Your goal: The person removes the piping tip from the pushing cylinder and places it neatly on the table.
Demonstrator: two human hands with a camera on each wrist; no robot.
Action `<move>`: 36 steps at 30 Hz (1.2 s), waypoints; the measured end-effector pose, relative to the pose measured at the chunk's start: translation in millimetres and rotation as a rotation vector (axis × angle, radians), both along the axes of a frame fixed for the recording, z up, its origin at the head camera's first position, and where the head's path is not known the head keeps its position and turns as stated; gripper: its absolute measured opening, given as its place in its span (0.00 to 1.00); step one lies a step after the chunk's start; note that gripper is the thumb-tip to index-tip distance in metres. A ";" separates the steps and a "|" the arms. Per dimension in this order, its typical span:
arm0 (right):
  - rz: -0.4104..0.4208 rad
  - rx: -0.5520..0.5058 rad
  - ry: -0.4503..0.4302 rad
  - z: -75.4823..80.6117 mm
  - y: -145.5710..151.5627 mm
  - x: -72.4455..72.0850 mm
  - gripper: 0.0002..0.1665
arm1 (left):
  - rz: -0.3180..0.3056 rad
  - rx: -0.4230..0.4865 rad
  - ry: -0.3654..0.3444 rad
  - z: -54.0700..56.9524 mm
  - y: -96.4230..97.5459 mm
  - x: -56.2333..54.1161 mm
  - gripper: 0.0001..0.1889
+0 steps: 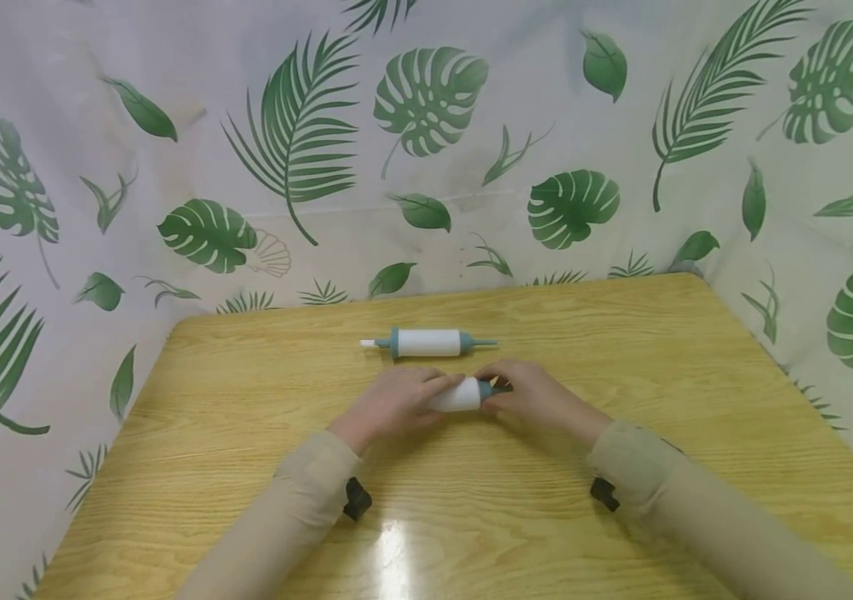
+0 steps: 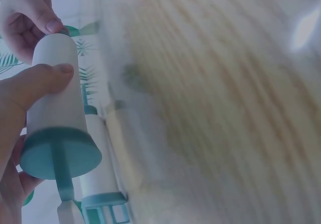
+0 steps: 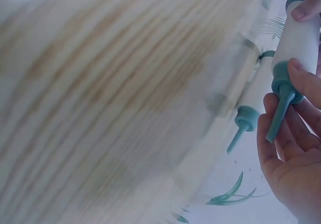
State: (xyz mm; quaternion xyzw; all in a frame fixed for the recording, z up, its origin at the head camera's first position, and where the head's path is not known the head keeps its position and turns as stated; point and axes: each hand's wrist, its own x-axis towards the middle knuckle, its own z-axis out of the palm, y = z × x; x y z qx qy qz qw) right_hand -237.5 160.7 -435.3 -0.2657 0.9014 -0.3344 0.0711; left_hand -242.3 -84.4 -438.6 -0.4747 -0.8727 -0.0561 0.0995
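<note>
My left hand (image 1: 394,402) grips the white barrel of a syringe-like tube (image 1: 461,395), thumb on one side and fingers round the other. The tube lies sideways in the head view. My right hand (image 1: 536,397) pinches its teal nozzle cap (image 3: 282,77) between thumb and fingers; the thin nozzle (image 3: 281,114) points out past the fingers. In the left wrist view, a teal end disc (image 2: 61,153) with a stem and a white tip shows at the tube's other end. A second, similar tube (image 1: 429,342) lies on the table just beyond both hands.
A wood-grain table (image 1: 246,467) stretches under both arms, with a bright glare patch near the front. Leaf-patterned white sheeting (image 1: 471,217) rises behind the table and at both sides. Black wrist straps (image 1: 356,498) show at the sleeves.
</note>
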 end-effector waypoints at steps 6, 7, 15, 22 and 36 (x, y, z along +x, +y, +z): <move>0.038 -0.072 0.044 7.1 3.9 3.2 0.23 | -0.020 0.017 0.040 5.3 -3.4 0.9 0.32; 0.046 -0.086 0.045 7.8 4.8 3.4 0.23 | -0.023 0.023 0.045 6.0 -3.9 1.3 0.32; 0.091 -0.165 0.016 8.5 9.2 4.6 0.23 | -0.049 0.086 0.114 9.0 -8.0 7.4 0.31; 0.134 -0.210 -0.003 4.7 13.0 3.1 0.23 | -0.066 0.128 0.144 10.9 -9.6 12.1 0.31; 0.173 -0.290 0.010 -4.7 14.6 4.1 0.19 | -0.112 0.180 0.134 8.8 -10.3 12.1 0.32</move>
